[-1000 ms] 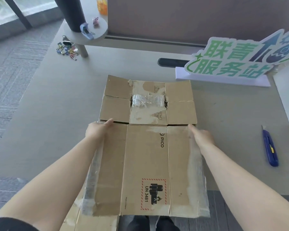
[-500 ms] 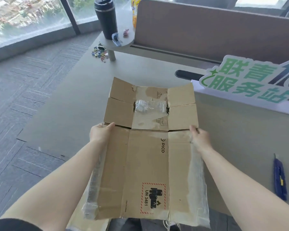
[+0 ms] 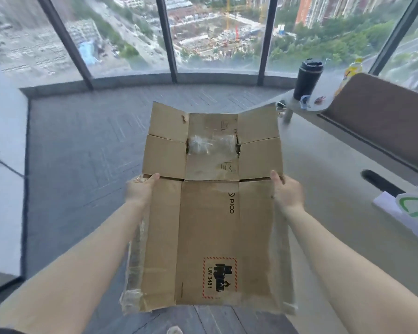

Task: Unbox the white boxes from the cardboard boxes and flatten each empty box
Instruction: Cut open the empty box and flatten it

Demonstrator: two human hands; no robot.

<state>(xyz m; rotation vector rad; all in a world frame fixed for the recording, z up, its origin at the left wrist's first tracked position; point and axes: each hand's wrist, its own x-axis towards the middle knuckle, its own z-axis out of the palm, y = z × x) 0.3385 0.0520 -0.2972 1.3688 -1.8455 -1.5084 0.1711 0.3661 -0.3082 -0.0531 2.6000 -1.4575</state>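
cardboard box (image 3: 210, 213) flattened, held in air over grey carpet floor (image 3: 82, 145), beside desk (image 3: 336, 165) on right. far flaps not fully flat, angled up a little. loose clear tape (image 3: 133, 273) hangs on long edges. left hand (image 3: 140, 189) grips left edge, thumb on top; right hand (image 3: 286, 191) grips right edge same way. judgement: step is carrying flat box to set down. keep both grips level, lay down flaps first, mind tape snagging. black tumbler (image 3: 308, 78) on desk corner, well apart.

Flattened cardboard box (image 3: 210, 222) between left hand (image 3: 140, 190) and right hand (image 3: 286, 191), gripped at both side edges. Surface (image 3: 336, 179) right of the right hand; tumbler (image 3: 308, 79) beyond it, on a shelf (image 3: 323, 102).
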